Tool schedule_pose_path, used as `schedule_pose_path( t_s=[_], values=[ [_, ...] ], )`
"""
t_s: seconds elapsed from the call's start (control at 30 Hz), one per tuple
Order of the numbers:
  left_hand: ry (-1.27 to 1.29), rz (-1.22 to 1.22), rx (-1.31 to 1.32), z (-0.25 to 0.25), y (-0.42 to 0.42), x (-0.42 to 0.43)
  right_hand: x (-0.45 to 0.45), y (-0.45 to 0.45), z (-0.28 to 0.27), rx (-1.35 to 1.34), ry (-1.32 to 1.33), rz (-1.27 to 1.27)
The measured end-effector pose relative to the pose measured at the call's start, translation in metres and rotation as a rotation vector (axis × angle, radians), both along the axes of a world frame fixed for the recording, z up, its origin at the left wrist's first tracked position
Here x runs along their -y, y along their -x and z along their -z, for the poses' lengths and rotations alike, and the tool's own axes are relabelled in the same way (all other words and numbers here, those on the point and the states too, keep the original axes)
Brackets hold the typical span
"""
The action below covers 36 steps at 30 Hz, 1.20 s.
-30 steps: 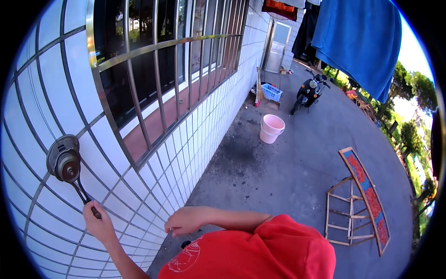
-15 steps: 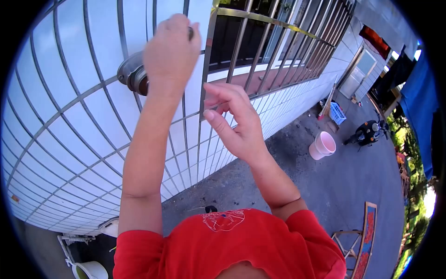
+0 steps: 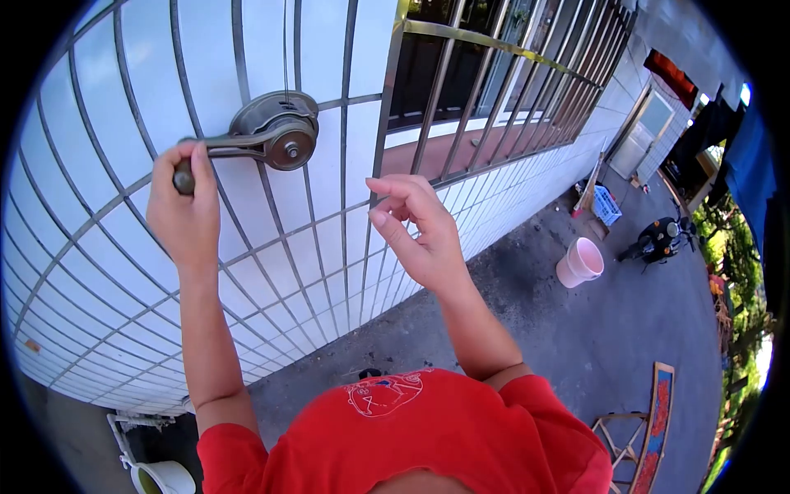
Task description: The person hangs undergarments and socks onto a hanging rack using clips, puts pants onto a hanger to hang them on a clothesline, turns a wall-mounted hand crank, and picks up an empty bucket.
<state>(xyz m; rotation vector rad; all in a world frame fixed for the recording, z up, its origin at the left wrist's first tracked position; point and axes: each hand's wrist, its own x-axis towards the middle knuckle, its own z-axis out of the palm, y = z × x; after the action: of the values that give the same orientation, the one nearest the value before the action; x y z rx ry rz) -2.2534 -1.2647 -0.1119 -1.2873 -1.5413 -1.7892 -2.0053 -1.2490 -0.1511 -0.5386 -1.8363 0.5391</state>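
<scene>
A round metal crank winch (image 3: 290, 144) is fixed to the white tiled wall, with thin wires running up from its top. Its arm points left, and my left hand (image 3: 185, 206) is wrapped round the dark knob (image 3: 183, 177) at the arm's end. My right hand (image 3: 420, 230) is raised in front of the wall, right of and below the winch. Its fingers are bent but apart from the thumb, and nothing is between them.
Right of the winch is a barred window (image 3: 494, 82). On the concrete stand a pink bucket (image 3: 579, 263), a blue basket (image 3: 606, 206), a motorbike (image 3: 658, 239) and a wooden rack with a long tray (image 3: 656, 428). A white bucket (image 3: 169, 476) is at lower left.
The crank arm and my left hand have swung round from above the winch to its left, uncovering the winch. The view has shifted slightly. My right hand has kept much the same pose.
</scene>
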Motion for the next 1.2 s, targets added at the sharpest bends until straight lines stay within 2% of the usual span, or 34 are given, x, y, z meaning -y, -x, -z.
schedule_pose_path(
  t_s=[0.07, 0.1, 0.13, 0.17, 0.23, 0.33, 0.4, 0.43, 0.47, 0.5, 0.6, 0.63, 0.73, 0.8, 0.87, 0.9, 0.93, 1.0, 1.03, 1.13, 1.2],
  values=[
    [-0.014, 0.019, -0.042, -0.048, -0.03, -0.018, 0.002, -0.006, 0.001, -0.018, -0.019, 0.018],
    [-0.039, 0.0, -0.195, -0.06, -0.048, -0.034, 0.001, -0.012, 0.002, -0.037, -0.029, 0.037],
    [-0.194, -0.026, -0.408, -0.065, -0.067, -0.056, 0.001, -0.02, 0.003, -0.053, -0.043, 0.07],
    [-0.161, -0.032, -0.519, -0.065, -0.09, -0.071, 0.002, -0.027, 0.003, -0.065, -0.033, 0.102],
    [0.063, 0.014, -0.667, -0.037, -0.134, -0.096, 0.005, -0.037, 0.002, -0.122, 0.01, 0.149],
    [0.345, 0.047, -0.726, 0.061, -0.145, -0.101, 0.003, -0.045, 0.007, -0.149, 0.052, 0.168],
    [0.388, 0.119, -0.719, 0.109, -0.104, -0.071, -0.001, -0.041, 0.012, -0.162, 0.075, 0.137],
    [0.488, 0.136, -0.661, 0.126, -0.076, -0.055, -0.004, -0.037, 0.012, -0.147, 0.062, 0.131],
    [0.462, 0.206, -0.562, 0.128, -0.049, -0.033, -0.006, -0.034, 0.013, -0.134, 0.051, 0.12],
    [0.468, 0.159, -0.519, 0.126, -0.024, -0.016, -0.008, -0.029, 0.013, -0.135, 0.047, 0.128],
    [0.372, 0.085, -0.283, 0.103, 0.037, 0.005, -0.007, -0.022, 0.009, -0.117, 0.01, 0.079],
    [0.274, 0.035, -0.287, 0.075, 0.04, 0.01, -0.005, -0.02, 0.006, -0.126, -0.009, 0.066],
    [0.067, -0.046, -0.344, -0.004, 0.027, -0.014, -0.002, -0.021, 0.005, -0.1, -0.057, 0.027],
    [0.082, 0.027, -0.25, -0.042, -0.015, -0.039, -0.002, -0.022, 0.01, -0.123, -0.02, -0.002],
    [0.067, -0.139, -0.451, -0.062, -0.061, -0.063, -0.001, -0.025, 0.01, -0.105, -0.004, 0.024],
    [0.037, -0.105, -0.534, -0.062, -0.084, -0.075, 0.0, -0.027, 0.011, -0.098, 0.009, 0.048],
    [0.006, -0.07, -0.615, -0.055, -0.106, -0.086, 0.0, -0.028, 0.012, -0.089, 0.023, 0.073],
    [0.199, -0.014, -0.747, -0.019, -0.14, -0.1, 0.001, -0.028, 0.012, -0.11, 0.046, 0.069],
    [0.268, -0.008, -0.79, 0.015, -0.148, -0.107, 0.001, -0.027, 0.013, -0.138, 0.079, 0.058],
    [0.486, 0.123, -0.785, 0.095, -0.117, -0.081, -0.001, -0.024, 0.016, -0.113, 0.048, 0.043],
    [0.601, 0.23, -0.733, 0.122, -0.065, -0.047, 0.0, -0.018, 0.016, -0.09, 0.07, 0.03]
  ],
)
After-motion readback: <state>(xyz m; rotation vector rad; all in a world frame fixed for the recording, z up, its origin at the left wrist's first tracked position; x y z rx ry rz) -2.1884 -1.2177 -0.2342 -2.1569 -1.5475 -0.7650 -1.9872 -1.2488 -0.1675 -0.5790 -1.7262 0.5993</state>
